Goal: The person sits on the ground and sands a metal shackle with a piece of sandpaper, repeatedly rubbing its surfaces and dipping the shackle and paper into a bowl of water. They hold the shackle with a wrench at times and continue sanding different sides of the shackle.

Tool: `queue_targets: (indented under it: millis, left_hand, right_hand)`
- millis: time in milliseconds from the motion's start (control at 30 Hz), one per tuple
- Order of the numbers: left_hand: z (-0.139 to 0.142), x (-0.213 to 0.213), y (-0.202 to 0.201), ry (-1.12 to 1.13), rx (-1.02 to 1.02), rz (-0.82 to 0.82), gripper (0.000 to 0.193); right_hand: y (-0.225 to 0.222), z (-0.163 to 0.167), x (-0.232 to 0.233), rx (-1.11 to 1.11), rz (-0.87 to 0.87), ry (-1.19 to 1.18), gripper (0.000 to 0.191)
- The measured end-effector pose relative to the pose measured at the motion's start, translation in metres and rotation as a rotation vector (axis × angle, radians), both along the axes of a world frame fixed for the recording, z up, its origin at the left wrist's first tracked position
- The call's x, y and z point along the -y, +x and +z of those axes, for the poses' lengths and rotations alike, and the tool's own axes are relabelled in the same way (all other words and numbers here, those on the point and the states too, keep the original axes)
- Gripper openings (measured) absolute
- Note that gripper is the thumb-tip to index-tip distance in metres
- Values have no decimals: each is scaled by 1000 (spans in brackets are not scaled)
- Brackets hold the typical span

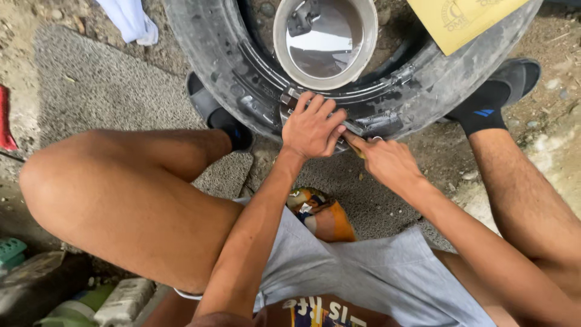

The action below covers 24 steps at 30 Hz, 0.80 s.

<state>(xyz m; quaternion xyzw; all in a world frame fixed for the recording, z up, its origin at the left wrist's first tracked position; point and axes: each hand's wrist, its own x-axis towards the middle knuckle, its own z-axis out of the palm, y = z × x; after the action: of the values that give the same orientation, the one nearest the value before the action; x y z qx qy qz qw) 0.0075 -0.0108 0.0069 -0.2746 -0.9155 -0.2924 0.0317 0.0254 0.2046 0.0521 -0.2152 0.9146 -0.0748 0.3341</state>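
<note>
Head view: left hand [311, 128] presses flat on worn black rubber tyre [242, 79]; right hand [384, 158], at four o'clock, pinches a small tool (kind unclear). Wet sheen covers one sidewall patch; elsewhere dry.

The person wears loose light-grey fabric shorts [363, 272] and, at the bottom edge, a dark top with yellow and white printed lettering [324, 312]. Both arms and legs are bare. Each foot has a short black sock [481, 109], the right one bearing a small blue mark, inside a dark grey rubber slipper [520, 75].
</note>
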Motion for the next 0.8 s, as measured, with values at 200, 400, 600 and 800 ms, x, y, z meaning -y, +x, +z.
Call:
queue_targets:
  millis: [200,400,600,800]
  left_hand:
    - [-5,-1,0,-39,0,3,18]
    - [-6,2,4,-5,-10,16,17]
    - [-2,2,1,-1,-36,22,18]
    - [0,2,-1,8,2,12,18]
  right_hand:
    - [18,33,-34,225,4,222,87]
    - [26,37,-59,246,-382,-273,72]
    - [28,10,-66,482,-748,-510,59]
    - [19,-1,-63,524,-918,-559,59]
